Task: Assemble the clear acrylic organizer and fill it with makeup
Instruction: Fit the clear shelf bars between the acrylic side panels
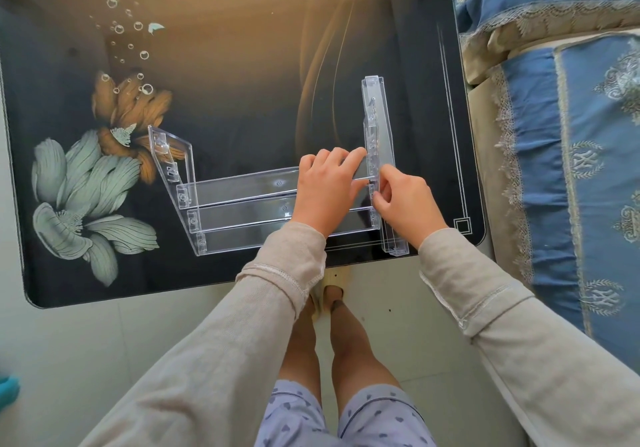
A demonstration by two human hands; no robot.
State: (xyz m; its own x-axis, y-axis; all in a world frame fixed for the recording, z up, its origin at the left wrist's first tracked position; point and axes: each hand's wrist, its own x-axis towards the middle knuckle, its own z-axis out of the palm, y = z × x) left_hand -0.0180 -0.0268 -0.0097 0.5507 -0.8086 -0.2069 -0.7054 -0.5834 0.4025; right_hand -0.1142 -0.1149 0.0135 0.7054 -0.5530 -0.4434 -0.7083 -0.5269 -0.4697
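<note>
A clear acrylic organizer [239, 211] lies on the dark glass table [242, 65]. Its slanted left side panel [169, 166] joins three long stepped shelves. My left hand [327, 188] grips the right end of the top shelf, fingers curled over its far edge. My right hand [405, 200] pinches the right side panel [379, 128], which stands on edge against the shelf ends. No makeup is in view.
The table has a flower print [90, 183] at the left, and its front edge runs just below the organizer. A bed with a blue and beige cover [571, 135] borders the table on the right. My legs stand on the pale tiled floor below.
</note>
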